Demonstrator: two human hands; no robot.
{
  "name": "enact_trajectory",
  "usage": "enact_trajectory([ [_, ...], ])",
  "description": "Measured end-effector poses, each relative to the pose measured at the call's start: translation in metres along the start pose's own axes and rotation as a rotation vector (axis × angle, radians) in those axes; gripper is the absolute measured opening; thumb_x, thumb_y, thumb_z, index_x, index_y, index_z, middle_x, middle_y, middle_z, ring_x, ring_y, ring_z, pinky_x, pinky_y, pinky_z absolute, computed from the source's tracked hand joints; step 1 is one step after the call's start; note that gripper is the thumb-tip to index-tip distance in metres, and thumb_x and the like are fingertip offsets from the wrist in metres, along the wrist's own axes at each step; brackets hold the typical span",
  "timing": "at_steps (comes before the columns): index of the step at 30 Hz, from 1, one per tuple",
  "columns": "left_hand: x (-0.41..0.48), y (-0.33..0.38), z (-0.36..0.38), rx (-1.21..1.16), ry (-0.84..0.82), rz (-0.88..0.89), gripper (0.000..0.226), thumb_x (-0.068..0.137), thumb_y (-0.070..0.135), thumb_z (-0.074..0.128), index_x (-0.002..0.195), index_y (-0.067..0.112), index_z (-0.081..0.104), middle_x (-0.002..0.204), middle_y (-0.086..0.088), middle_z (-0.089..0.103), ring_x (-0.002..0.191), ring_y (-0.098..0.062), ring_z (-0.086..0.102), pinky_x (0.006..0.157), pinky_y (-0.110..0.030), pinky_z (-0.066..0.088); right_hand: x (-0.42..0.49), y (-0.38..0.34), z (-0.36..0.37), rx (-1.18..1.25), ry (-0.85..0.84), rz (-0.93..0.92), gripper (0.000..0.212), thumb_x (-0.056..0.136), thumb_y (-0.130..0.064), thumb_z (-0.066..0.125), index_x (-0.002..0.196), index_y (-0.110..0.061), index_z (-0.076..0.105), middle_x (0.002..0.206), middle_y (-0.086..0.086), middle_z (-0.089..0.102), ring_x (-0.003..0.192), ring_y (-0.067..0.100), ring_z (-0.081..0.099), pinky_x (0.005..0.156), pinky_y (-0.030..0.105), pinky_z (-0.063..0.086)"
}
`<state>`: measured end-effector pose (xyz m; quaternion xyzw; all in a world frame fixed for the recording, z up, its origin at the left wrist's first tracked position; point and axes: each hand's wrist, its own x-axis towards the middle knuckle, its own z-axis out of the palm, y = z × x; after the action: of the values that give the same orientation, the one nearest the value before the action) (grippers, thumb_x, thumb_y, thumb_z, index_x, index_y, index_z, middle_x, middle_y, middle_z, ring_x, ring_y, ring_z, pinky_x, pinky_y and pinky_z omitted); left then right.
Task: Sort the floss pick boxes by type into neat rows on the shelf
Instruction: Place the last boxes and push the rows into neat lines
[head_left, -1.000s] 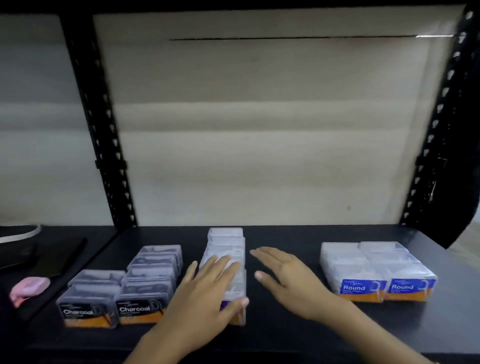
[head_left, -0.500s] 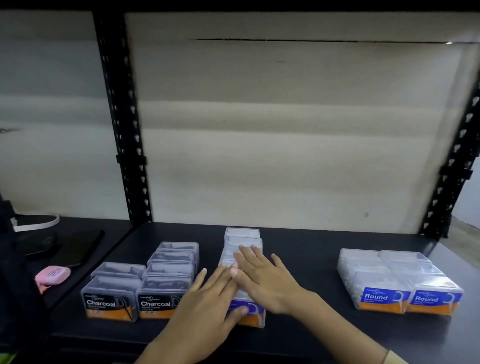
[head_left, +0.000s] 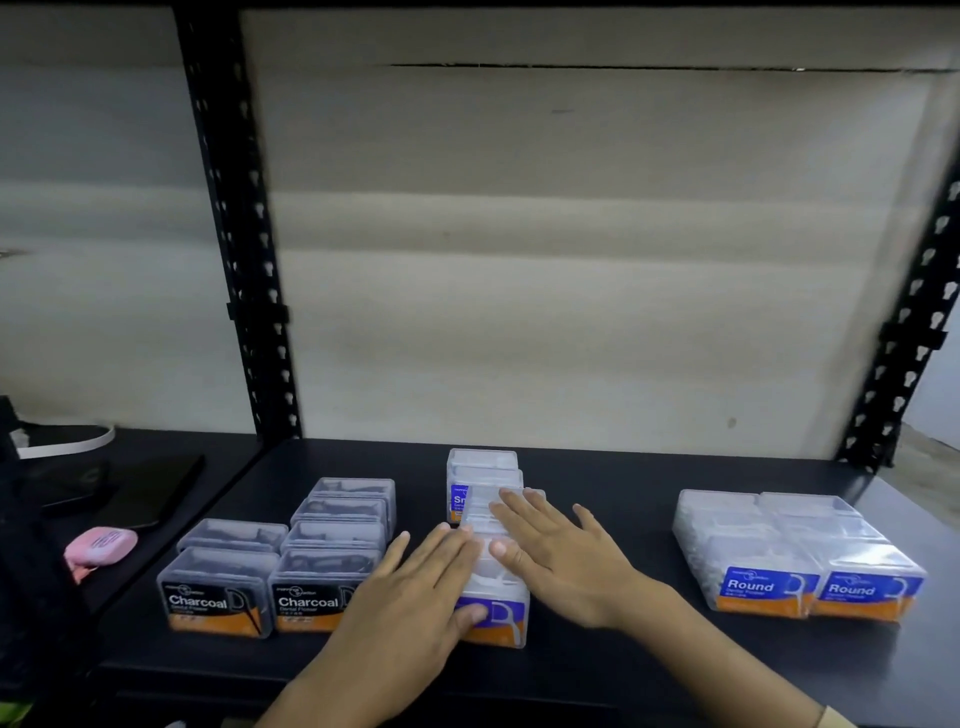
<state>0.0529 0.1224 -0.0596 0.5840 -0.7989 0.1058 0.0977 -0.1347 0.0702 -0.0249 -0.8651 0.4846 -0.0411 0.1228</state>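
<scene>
On the dark shelf (head_left: 597, 478) stand three groups of clear floss pick boxes. The Charcoal boxes (head_left: 270, 571) form two rows at the left. The Round boxes (head_left: 795, 551) form two rows at the right. A single middle row (head_left: 483, 478) with purple labels runs front to back. My left hand (head_left: 415, 587) lies flat against that row's left side, thumb on the front box's label (head_left: 496, 616). My right hand (head_left: 561, 551) rests flat on top of the row's middle boxes, fingers straight. The middle row looks slightly crooked halfway back.
A black perforated upright (head_left: 244, 260) divides this bay from the left one, where a pink case (head_left: 101, 545) and a dark flat device (head_left: 150, 488) lie. Another upright (head_left: 909, 332) stands at the right. A pale board backs the shelf.
My right hand moved left from the bare shelf onto the top of the middle row. My left hand stayed on the row's left side. The view shifted slightly left.
</scene>
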Motion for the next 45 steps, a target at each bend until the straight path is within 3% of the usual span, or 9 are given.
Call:
enact_trajectory([
  [3, 0.000, -0.001, 0.000, 0.007, 0.001, 0.020, 0.059, 0.097, 0.049, 0.001, 0.125, 0.022, 0.045, 0.122, 0.012, 0.066, 0.112, -0.004, 0.062, 0.088, -0.030, 0.053, -0.009, 0.014, -0.002, -0.034, 0.017, 0.025, 0.099, 0.059, -0.076, -0.012, 0.148, -0.035, 0.000, 0.157, -0.017, -0.009, 0.143, 0.001, -0.012, 0.117, 0.044, -0.006],
  [8, 0.000, -0.005, -0.001, 0.044, -0.055, 0.001, 0.060, 0.098, 0.047, -0.001, 0.123, 0.018, 0.045, 0.117, 0.007, 0.068, 0.107, -0.008, 0.065, 0.098, -0.037, 0.027, -0.030, 0.042, -0.006, -0.062, 0.026, 0.067, 0.106, 0.053, -0.081, -0.018, 0.148, -0.035, -0.001, 0.156, -0.020, -0.010, 0.139, -0.003, -0.015, 0.117, 0.043, -0.006],
  [13, 0.006, -0.002, 0.001, -0.028, -0.057, -0.017, 0.062, 0.098, 0.045, -0.004, 0.118, 0.017, 0.047, 0.110, 0.005, 0.072, 0.099, -0.009, 0.069, 0.081, -0.029, 0.055, -0.053, 0.059, -0.017, -0.047, -0.030, 0.083, 0.096, 0.060, -0.079, -0.007, 0.147, -0.038, -0.002, 0.143, -0.032, -0.015, 0.130, -0.010, -0.019, 0.119, 0.044, -0.007],
  [19, 0.027, 0.008, 0.001, 0.075, -0.107, -0.027, 0.084, 0.098, 0.043, -0.005, 0.102, 0.016, 0.074, 0.103, 0.003, 0.074, 0.095, -0.010, 0.070, 0.072, -0.028, 0.057, -0.060, 0.066, -0.021, -0.025, -0.057, 0.057, 0.103, 0.054, -0.084, -0.004, 0.147, -0.039, 0.001, 0.154, -0.025, -0.007, 0.134, -0.008, -0.016, 0.119, 0.044, -0.006],
  [24, 0.042, 0.011, -0.001, 0.111, -0.157, 0.014, 0.092, 0.094, 0.051, -0.014, 0.113, 0.015, 0.069, 0.118, 0.000, 0.068, 0.106, -0.011, 0.066, 0.087, -0.026, 0.051, -0.048, 0.068, -0.027, -0.069, 0.009, 0.045, 0.088, 0.074, -0.075, 0.041, 0.147, -0.035, 0.012, 0.157, -0.015, 0.011, 0.145, 0.005, 0.007, 0.119, 0.038, 0.004],
  [26, 0.050, 0.007, -0.002, 0.031, -0.143, 0.066, 0.112, 0.070, 0.073, -0.026, 0.144, 0.014, 0.036, 0.151, 0.000, 0.032, 0.139, -0.014, 0.035, 0.112, -0.032, 0.024, -0.039, 0.070, -0.026, -0.091, 0.064, 0.024, 0.086, 0.079, -0.060, 0.057, 0.147, -0.034, 0.012, 0.156, -0.011, 0.013, 0.144, 0.008, 0.011, 0.119, 0.038, 0.007],
  [28, 0.049, 0.006, -0.007, -0.046, -0.185, 0.074, 0.114, 0.057, 0.083, -0.014, 0.151, 0.022, 0.006, 0.160, 0.006, 0.004, 0.147, -0.012, 0.005, 0.117, -0.031, 0.001, -0.032, 0.070, -0.027, -0.111, 0.056, 0.039, 0.093, 0.077, -0.056, 0.062, 0.148, -0.031, 0.008, 0.157, -0.008, 0.011, 0.145, 0.011, 0.010, 0.119, 0.040, 0.006],
  [33, 0.057, 0.005, -0.021, -0.025, -0.245, 0.110, 0.083, 0.088, 0.057, 0.045, 0.150, 0.028, -0.002, 0.160, 0.006, -0.003, 0.147, -0.012, 0.000, 0.118, -0.032, -0.002, -0.021, 0.068, -0.029, -0.146, -0.026, 0.068, 0.095, 0.078, -0.049, 0.065, 0.149, -0.024, 0.007, 0.156, -0.002, 0.018, 0.143, 0.016, 0.018, 0.119, 0.041, 0.009],
  [45, 0.060, 0.014, -0.022, -0.185, -0.275, 0.109, 0.083, 0.089, 0.047, 0.055, 0.150, 0.028, 0.003, 0.160, 0.009, 0.002, 0.147, -0.011, 0.005, 0.117, -0.027, 0.009, -0.025, 0.069, -0.031, -0.181, -0.048, 0.041, 0.089, 0.078, -0.044, 0.068, 0.146, -0.024, 0.015, 0.149, -0.002, 0.032, 0.136, 0.017, 0.030, 0.115, 0.039, 0.019],
])
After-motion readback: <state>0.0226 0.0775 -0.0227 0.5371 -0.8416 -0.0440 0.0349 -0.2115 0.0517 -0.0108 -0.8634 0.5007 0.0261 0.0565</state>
